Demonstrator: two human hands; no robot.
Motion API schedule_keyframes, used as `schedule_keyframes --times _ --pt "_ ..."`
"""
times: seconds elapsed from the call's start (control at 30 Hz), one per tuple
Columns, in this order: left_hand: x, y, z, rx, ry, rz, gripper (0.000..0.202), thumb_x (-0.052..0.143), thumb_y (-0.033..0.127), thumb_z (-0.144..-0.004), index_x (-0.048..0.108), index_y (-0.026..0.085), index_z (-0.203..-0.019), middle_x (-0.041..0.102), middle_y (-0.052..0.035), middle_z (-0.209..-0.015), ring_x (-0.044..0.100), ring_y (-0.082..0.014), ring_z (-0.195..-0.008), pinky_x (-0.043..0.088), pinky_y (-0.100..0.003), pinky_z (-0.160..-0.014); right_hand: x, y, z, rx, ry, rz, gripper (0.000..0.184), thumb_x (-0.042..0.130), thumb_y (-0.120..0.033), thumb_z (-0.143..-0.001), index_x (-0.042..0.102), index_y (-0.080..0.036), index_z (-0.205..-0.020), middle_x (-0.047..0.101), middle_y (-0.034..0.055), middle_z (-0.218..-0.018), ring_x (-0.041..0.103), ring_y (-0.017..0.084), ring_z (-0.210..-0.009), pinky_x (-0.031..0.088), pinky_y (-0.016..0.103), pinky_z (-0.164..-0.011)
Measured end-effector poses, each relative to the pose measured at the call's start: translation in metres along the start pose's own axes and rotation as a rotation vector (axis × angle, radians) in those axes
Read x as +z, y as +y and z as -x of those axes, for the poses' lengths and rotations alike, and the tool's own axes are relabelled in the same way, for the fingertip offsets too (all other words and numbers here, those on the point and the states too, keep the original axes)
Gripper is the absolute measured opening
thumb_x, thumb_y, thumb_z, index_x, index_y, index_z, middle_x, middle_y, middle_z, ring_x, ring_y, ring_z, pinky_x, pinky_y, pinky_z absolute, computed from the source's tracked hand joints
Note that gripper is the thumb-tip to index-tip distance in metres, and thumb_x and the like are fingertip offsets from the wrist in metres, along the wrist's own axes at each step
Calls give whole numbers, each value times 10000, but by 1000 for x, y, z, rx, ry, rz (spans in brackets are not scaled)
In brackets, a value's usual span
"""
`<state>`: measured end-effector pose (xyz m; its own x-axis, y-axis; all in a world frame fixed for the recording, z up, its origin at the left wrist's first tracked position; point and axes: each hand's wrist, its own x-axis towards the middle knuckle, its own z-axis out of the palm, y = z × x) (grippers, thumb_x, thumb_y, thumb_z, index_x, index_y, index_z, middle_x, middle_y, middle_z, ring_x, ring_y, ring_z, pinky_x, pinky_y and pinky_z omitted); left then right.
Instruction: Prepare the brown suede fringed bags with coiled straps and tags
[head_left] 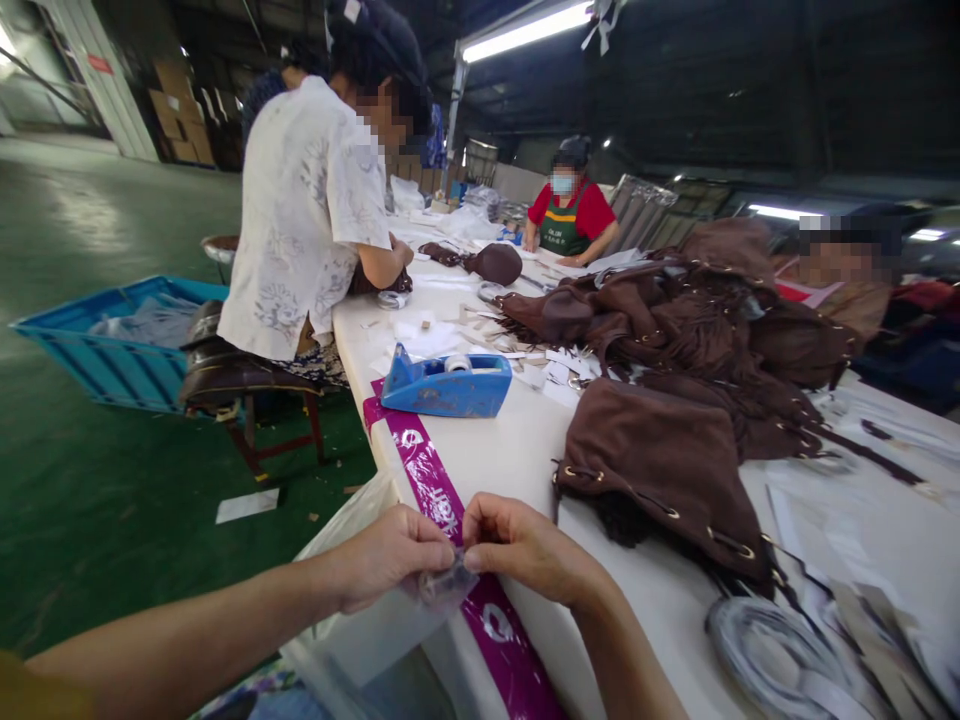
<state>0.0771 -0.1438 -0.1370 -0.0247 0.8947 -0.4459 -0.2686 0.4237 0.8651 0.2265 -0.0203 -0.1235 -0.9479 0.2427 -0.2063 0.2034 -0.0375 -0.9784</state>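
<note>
My left hand and my right hand meet at the near edge of the white table. Both pinch a small clear plastic bag with something small and dark inside that I cannot make out. Under the hands a magenta printed tape strip runs along the table edge. A brown suede bag with metal eyelets lies just right of my right hand. A blue tape dispenser stands farther along the table.
A heap of brown bags covers the table's right side, with paper scraps beyond the dispenser. A person in a white shirt sits on a stool at left, others farther back. A blue crate stands on the green floor. A tape roll lies near right.
</note>
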Motion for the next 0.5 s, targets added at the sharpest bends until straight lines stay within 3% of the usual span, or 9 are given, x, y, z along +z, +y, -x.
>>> schedule_keyframes --times 0.1,0.23,0.3,0.37,0.43,0.5 --pt "3 2 -1 -34 -52 21 312 774 384 -562 641 109 -625 581 2 -517 500 -94 -461 395 -221 -504 2 -2 -1 6 -2 30 204 666 -155 -667 536 -190 -820 522 -52 -707 449 114 -648 322 238 -600" --pt "11 7 -3 -166 -222 166 323 762 338 -553 625 125 -754 677 -70 -656 616 -162 -544 426 -240 -521 2 -15 3 20 10 81 254 630 -121 -635 533 -202 -856 547 -45 -734 486 127 -653 356 246 -605" --pt "20 7 -4 -243 -274 209 269 704 274 -528 604 129 -732 673 -86 -634 632 -185 -553 428 -242 -505 1 -25 14 -12 184 279 186 608 -136 -677 552 -210 -839 577 -17 -773 513 152 -705 375 270 -650" --pt "36 3 -5 -304 -277 252 227 631 240 -493 583 135 -689 650 -84 -585 637 -200 -558 432 -244 -491 3 -30 36 -34 511 556 26 571 -209 -777 550 -222 -766 586 9 -769 519 176 -734 370 299 -686" --pt "57 -4 -5 -332 -283 331 246 592 235 -475 571 148 -704 651 -80 -599 645 -208 -583 454 -258 -512 12 -27 65 48 761 673 199 516 -350 -865 516 -237 -702 571 13 -693 514 184 -680 359 310 -649" --pt "81 -11 -4 -319 -282 432 266 595 218 -474 545 172 -731 653 -54 -620 633 -184 -581 463 -257 -545 27 -13 97 217 786 554 293 496 -480 -876 502 -246 -701 559 2 -621 514 176 -596 351 296 -565"
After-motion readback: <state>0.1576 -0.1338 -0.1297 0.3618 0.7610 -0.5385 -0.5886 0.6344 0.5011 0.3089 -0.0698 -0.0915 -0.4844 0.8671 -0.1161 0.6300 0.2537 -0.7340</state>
